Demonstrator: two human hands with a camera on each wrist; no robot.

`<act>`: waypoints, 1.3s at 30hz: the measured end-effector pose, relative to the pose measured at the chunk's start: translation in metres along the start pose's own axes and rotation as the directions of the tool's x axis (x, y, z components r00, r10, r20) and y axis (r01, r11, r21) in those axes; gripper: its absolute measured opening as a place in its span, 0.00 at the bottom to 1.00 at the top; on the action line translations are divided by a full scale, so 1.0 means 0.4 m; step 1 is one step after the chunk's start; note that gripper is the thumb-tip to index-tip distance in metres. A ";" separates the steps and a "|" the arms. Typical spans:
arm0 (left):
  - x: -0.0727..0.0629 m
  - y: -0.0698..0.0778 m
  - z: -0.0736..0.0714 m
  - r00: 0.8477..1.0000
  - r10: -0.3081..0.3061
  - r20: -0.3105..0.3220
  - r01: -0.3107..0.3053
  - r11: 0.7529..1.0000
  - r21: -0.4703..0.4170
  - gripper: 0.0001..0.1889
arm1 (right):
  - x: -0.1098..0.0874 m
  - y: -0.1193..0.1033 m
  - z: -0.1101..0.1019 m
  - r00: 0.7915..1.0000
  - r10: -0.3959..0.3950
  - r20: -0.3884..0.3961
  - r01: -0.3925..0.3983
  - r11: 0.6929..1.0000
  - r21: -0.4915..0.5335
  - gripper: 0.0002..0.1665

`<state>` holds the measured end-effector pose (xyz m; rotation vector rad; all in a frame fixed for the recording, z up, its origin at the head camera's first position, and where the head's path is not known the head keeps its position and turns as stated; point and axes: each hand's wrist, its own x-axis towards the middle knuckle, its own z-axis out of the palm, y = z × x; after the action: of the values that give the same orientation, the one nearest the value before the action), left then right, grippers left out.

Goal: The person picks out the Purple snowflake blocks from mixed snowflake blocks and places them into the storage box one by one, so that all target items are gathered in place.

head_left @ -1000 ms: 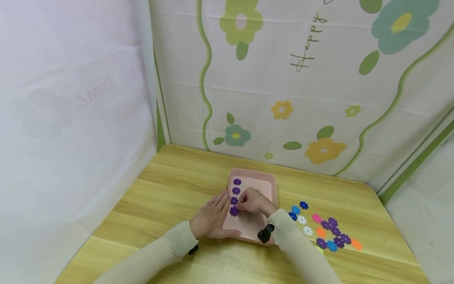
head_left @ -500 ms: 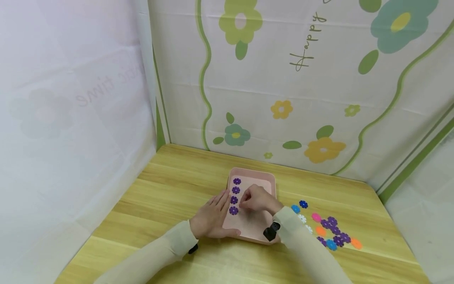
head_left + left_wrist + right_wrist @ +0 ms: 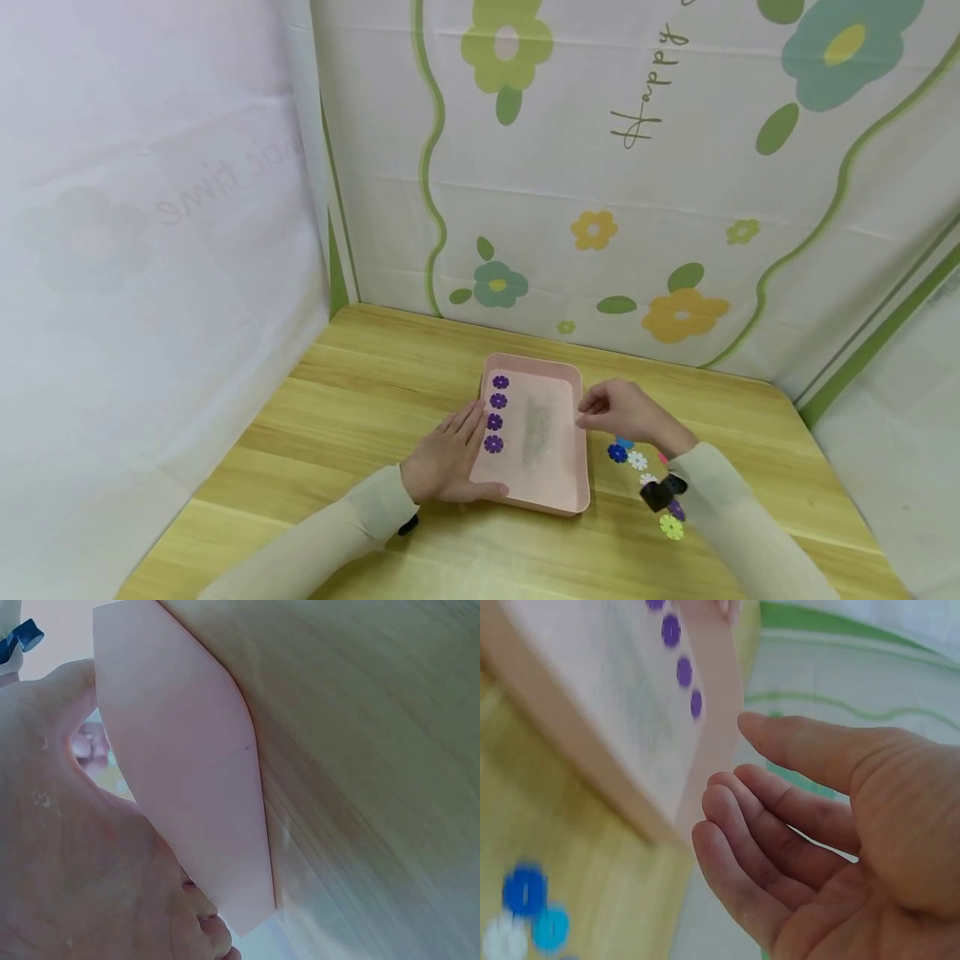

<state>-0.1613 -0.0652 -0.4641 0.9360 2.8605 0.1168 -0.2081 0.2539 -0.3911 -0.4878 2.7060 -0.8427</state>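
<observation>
Hand — the right — withdrawn from purple discs; near tray rim

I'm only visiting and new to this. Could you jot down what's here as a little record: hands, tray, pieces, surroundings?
Tray: pink tray, shallow, rectangular
In tray: four purple flower-shaped discs in a column along its left side
Left hand: left hand rests on the tray's left rim
Right hand: right hand at the tray's right rim, holding nothing
Loose pieces: right of the tray, including a dark blue disc, white discs and a yellow-green disc
Surface: wood-grain table
Backdrop: white flower-print cloth reading "Happy"
</observation>
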 end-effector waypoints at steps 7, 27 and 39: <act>0.002 0.004 0.000 1.000 -0.008 0.008 0.008 1.000 -0.001 0.63 | -0.111 0.090 -0.095 0.999 0.044 -0.010 -0.044 0.994 -0.097 0.14; -0.003 0.004 -0.006 1.000 -0.008 0.015 0.009 1.000 -0.019 0.62 | -0.280 0.287 -0.074 0.991 0.065 0.117 -0.052 0.992 -0.111 0.13; 0.005 0.000 0.001 1.000 -0.003 0.000 0.003 1.000 -0.006 0.63 | -0.286 0.328 0.001 0.996 -0.009 0.093 0.022 0.990 -0.138 0.09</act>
<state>-0.1630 -0.0641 -0.4646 0.9303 2.8603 0.1247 -0.1349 0.4002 -0.4514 -0.5638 2.6904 -0.6222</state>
